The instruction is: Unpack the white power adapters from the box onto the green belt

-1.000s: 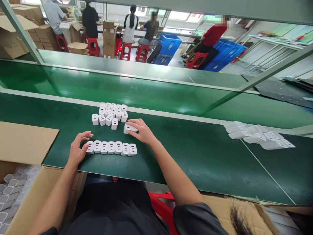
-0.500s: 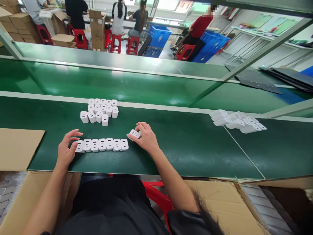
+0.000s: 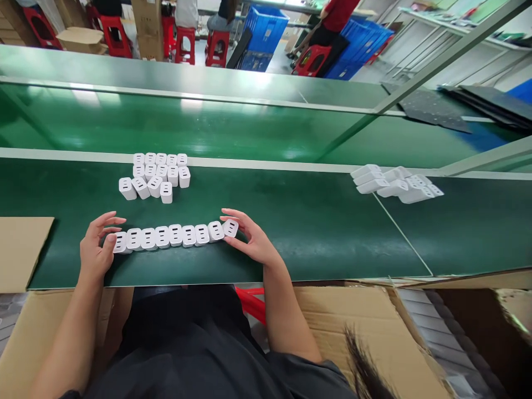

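Nine white blocks (image 3: 175, 235), fingers (image 3: 241, 246) at both ends

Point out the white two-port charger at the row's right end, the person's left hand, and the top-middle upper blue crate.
White two-port charger (image 3: 231, 228): head view, its port face.
Left hand (image 3: 97, 247): head view, back of the hand.
Upper blue crate (image 3: 265, 34): head view, its side wall.

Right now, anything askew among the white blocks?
Yes: the right-end block in the row, at the right hand, is turned out of line. In the rear group, front blocks sit at mixed angles, unlike the straighter ones behind.
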Tool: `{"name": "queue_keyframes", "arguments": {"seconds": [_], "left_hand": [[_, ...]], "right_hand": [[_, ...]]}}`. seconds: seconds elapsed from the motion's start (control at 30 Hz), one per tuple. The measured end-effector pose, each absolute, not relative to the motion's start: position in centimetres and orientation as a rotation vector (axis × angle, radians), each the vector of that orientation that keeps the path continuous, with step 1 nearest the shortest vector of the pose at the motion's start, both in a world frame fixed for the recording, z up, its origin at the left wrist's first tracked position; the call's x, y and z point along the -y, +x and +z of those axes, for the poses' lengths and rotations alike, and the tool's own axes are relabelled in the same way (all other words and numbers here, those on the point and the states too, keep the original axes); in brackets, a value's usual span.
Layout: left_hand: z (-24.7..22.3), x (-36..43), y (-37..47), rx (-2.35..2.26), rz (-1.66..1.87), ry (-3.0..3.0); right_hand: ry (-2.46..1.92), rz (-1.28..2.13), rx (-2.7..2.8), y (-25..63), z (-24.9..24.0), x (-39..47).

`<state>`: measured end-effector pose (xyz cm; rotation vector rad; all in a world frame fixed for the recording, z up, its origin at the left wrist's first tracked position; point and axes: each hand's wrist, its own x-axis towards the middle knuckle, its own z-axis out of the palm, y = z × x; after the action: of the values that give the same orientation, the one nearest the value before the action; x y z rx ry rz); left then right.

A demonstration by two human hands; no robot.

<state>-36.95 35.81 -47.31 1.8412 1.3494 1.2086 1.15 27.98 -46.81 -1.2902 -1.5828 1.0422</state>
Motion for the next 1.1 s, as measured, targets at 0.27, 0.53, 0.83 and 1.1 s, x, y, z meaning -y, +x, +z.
{"name": "queue_keyframes", "arguments": {"seconds": [0.27, 0.53, 0.83, 1.1], "left_hand": [[-47.15, -35.94, -36.73, -1.332, 1.210, 1.856], [-46.98, -36.03, -36.35, -1.313, 1.240, 1.900], [-47.17, -36.46, -36.20, -1.262, 1.295, 1.892], [-47.03, -36.13, -36.01, -1.237, 1.238, 1.915]], "right_hand": [[-1.135, 1.114, 1.637, 0.79, -47.20, -27.70], [-1.184, 1.033, 1.723, 0.79, -47.11, -27.54], [-1.145, 0.879, 1.805, 0.40, -47.41, -28.09], [-1.126, 0.834, 1.814, 0.22, -47.57, -28.24]]}}
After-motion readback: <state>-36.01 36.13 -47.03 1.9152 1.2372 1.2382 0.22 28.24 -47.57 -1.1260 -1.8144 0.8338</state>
